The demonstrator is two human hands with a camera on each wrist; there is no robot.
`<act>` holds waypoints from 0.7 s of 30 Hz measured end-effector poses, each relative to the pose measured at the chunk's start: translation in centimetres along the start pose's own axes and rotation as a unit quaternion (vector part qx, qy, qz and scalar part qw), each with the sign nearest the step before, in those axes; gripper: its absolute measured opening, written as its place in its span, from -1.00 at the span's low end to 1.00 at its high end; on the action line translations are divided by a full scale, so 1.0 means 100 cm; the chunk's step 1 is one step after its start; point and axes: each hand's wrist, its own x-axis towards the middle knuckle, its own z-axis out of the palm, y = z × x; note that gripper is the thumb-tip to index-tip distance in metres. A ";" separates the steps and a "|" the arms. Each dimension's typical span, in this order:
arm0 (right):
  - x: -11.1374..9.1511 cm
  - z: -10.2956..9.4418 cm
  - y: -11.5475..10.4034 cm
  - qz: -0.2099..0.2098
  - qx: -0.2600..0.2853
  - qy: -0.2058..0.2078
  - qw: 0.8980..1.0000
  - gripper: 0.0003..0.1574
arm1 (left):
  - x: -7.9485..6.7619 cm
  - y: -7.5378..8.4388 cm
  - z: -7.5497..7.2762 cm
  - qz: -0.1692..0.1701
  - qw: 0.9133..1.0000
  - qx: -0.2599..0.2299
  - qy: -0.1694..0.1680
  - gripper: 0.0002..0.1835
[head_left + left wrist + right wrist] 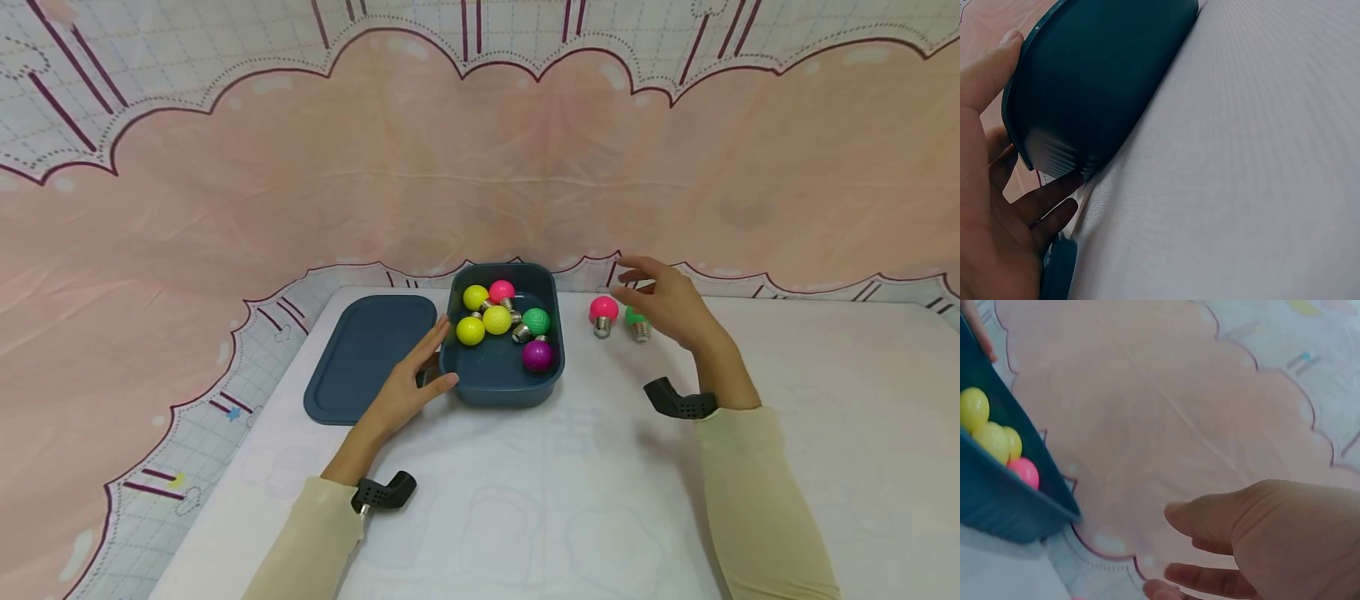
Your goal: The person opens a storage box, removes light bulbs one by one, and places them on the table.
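Observation:
A dark blue box [502, 395] holds several round coloured bulbs with metal screw bases: yellow [497, 320], pink [502, 291], green [536, 322] and purple [537, 356]. At its left side my left hand [408, 387] rests with spread fingers touching the wall; in the left wrist view the thumb lies by the rim. My right hand [663, 302] hovers above the table, fingers loosely bent, with nothing seen between them. Below and beside it are a green bulb [639, 325], partly hidden by the fingers, and a pink bulb [602, 317].
Left of the box a flat dark blue lid [367, 358] lies on the white table [540, 500]. Behind the table hangs a pink and white patterned cloth [480, 167]. Each wrist wears a black camera band [678, 402].

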 end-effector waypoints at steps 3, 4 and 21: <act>0.001 0.006 -0.009 -0.024 -0.006 -0.012 1.000 -0.29 | 0.000 0.001 0.000 -0.002 1.000 0.003 0.000 -0.22; 0.002 0.008 -0.012 -0.030 -0.005 -0.018 0.999 -0.30 | 0.000 0.001 0.000 -0.003 1.000 0.003 0.001 -0.22; 0.018 0.067 -0.047 -0.088 -0.017 -0.093 0.992 -0.36 | 0.000 0.002 -0.002 0.009 1.000 -0.007 -0.004 -0.22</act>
